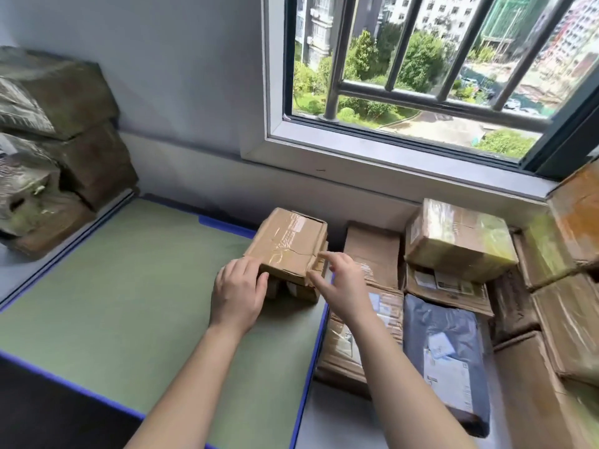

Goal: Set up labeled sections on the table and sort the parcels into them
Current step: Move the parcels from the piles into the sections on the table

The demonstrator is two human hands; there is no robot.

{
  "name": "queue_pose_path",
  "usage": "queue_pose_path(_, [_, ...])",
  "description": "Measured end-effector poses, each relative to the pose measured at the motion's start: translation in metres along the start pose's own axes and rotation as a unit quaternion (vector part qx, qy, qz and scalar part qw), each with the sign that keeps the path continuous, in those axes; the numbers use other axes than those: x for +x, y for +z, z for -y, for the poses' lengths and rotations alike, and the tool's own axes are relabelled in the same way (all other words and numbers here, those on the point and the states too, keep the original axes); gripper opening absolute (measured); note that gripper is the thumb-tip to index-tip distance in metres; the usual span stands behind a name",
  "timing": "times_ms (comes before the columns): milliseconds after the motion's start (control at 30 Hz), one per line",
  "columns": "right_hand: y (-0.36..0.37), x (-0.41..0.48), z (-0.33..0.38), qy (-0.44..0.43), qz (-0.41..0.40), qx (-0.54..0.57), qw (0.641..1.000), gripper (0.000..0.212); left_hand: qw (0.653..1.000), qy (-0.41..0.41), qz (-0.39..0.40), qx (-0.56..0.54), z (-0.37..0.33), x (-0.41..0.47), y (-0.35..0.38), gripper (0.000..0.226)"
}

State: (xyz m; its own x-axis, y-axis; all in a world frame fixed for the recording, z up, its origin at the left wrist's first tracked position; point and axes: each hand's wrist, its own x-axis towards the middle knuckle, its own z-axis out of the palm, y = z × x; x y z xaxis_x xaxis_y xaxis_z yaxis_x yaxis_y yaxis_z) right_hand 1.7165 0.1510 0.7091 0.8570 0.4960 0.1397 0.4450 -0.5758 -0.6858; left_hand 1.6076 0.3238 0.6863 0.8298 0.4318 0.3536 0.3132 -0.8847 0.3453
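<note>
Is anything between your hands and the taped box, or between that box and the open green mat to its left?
Nothing visible. The left hand grips the taped box at its near-left edge; the right hand pinches its near-right corner. The green mat to its left shows no object.

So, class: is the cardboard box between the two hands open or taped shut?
Taped shut: on the cardboard box the flaps lie closed under shiny clear tape across the top seam.

The left hand [238,294] and right hand [343,283] mask the near edge of the taped box [288,244] and whatever sits beneath it. Label print on the grey mailer [447,358] is too blurred to read. The stacked boxes [48,140] run off the left edge.
</note>
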Motion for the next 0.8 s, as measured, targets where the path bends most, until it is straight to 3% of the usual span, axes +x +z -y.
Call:
queue_pose_path(100, [0.025,0.006,0.004,0.012,0.02,0.002,1.0,0.06,1.0,-0.013,0.005,-0.004,0.018,0.004,0.0,0.043])
queue_pose_path(200, [0.042,0.009,0.005,0.03,0.022,-0.003,0.999,0.066,1.0,-0.019,0.011,-0.006,0.031,0.008,0.0,0.045])
queue_pose_path(533, [0.044,0.012,0.007,0.034,-0.074,0.016,0.997,0.031,0.999,-0.033,0.022,-0.025,0.05,0.013,-0.007,0.051])
queue_pose_path(800, [0.009,0.015,0.014,-0.004,-0.13,0.051,0.99,0.019,0.993,0.028,0.008,-0.115,0.029,0.037,-0.016,0.053])
